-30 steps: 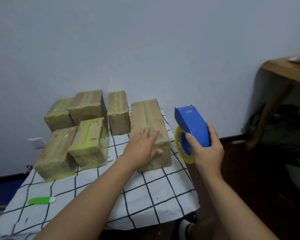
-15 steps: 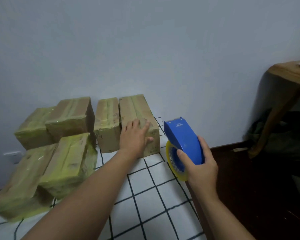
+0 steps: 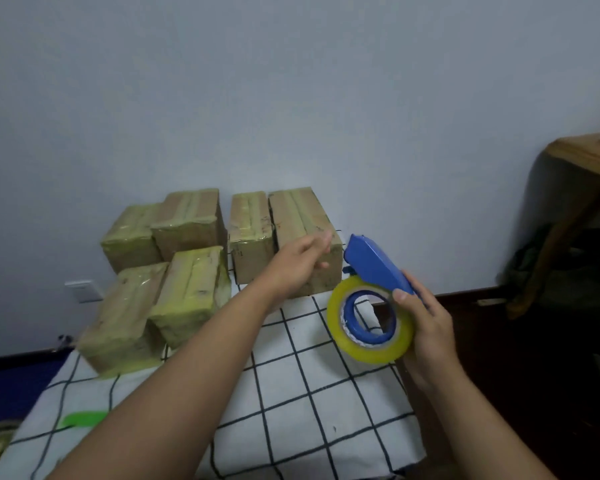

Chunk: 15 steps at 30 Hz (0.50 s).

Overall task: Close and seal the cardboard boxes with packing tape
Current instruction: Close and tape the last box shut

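Observation:
Several taped cardboard boxes stand against the wall at the back of a checked tablecloth (image 3: pixel 291 393). The rightmost box (image 3: pixel 297 216) is long and sits flush beside a narrower box (image 3: pixel 248 223). My left hand (image 3: pixel 300 263) hovers blurred in front of the rightmost box, fingers loosely apart, holding nothing. My right hand (image 3: pixel 426 323) grips a blue tape dispenser (image 3: pixel 374 263) with a yellow tape roll (image 3: pixel 369 323), held above the table's right edge, roll face turned toward me.
More wrapped boxes (image 3: pixel 187 289) crowd the left back of the table. A green utility knife (image 3: pixel 84 418) lies at the front left. A wooden table (image 3: pixel 582 157) stands at the right over dark floor, with a wall socket (image 3: pixel 84 291) low on the left.
My left hand pushed the long box back against the wall beside the narrow box, then lifted off it. The dispenser tilted so the roll faces me.

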Motion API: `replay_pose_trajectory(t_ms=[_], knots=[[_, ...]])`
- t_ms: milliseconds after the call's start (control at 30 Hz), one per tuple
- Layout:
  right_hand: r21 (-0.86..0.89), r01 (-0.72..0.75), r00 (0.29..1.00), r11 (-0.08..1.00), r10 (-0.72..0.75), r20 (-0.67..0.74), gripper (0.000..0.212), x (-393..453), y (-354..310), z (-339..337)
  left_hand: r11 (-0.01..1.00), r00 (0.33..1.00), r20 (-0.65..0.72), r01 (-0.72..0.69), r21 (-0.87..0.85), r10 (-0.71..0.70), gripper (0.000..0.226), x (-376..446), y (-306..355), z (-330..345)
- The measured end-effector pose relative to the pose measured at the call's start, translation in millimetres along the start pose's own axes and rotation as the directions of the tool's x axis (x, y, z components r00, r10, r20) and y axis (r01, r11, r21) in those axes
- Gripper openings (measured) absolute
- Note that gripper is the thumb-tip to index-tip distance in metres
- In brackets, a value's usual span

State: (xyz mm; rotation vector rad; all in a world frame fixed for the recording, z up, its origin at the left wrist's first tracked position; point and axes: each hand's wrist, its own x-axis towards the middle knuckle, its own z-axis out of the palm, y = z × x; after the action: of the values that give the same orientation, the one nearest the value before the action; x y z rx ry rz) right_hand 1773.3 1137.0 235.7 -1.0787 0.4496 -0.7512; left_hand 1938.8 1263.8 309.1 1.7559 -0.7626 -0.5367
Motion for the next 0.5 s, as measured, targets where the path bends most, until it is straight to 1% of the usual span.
replay_pose_trajectory(t_ms=[33, 67, 167, 200, 267, 300, 367, 400, 500], knots=[[0.056, -0.04, 0.998, 0.998, 0.037, 0.057, 0.059, -6, -4, 2, 1.0, 0.999, 0.019, -0.026, -0.006, 0.026, 0.041, -10, 5, -2], [0.099, -0.074, 0.991, 0.992, 0.062, 0.118, 0.057, -14, -9, 5, 0.999, 0.999, 0.03, -0.044, -0.016, 0.045, 0.036, -20, 11, -3], [0.195, -0.166, 0.959, 0.967, 0.113, 0.258, 0.028, -39, -26, 15, 0.996, 0.996, 0.036, -0.082, -0.041, 0.083, 0.028, -46, 30, -8], [0.231, -0.196, 0.951, 0.953, 0.128, 0.281, 0.023, -46, -30, 19, 0.995, 0.995, 0.037, -0.089, -0.038, 0.091, 0.027, -54, 36, -9], [0.271, -0.223, 0.947, 0.936, 0.141, 0.29, 0.021, -56, -34, 23, 0.995, 0.994, 0.038, -0.1, -0.019, 0.101, 0.027, -71, 49, -13], [0.287, -0.229, 0.944, 0.93, 0.14, 0.3, 0.023, -60, -36, 26, 0.994, 0.994, 0.028, -0.106, -0.001, 0.106, 0.027, -80, 56, -14], [0.313, -0.233, 0.938, 0.921, 0.128, 0.322, 0.044, -63, -39, 30, 0.989, 0.989, 0.016, -0.146, 0.03, 0.145, 0.03, -97, 70, -17], [0.323, -0.245, 0.933, 0.914, 0.131, 0.336, 0.051, -64, -41, 32, 0.985, 0.986, 0.015, -0.169, 0.045, 0.168, 0.033, -105, 77, -18], [0.368, -0.296, 0.893, 0.882, 0.118, 0.435, 0.053, -72, -48, 39, 0.96, 0.968, 0.031, -0.251, 0.124, 0.249, 0.038, -123, 92, -20]])
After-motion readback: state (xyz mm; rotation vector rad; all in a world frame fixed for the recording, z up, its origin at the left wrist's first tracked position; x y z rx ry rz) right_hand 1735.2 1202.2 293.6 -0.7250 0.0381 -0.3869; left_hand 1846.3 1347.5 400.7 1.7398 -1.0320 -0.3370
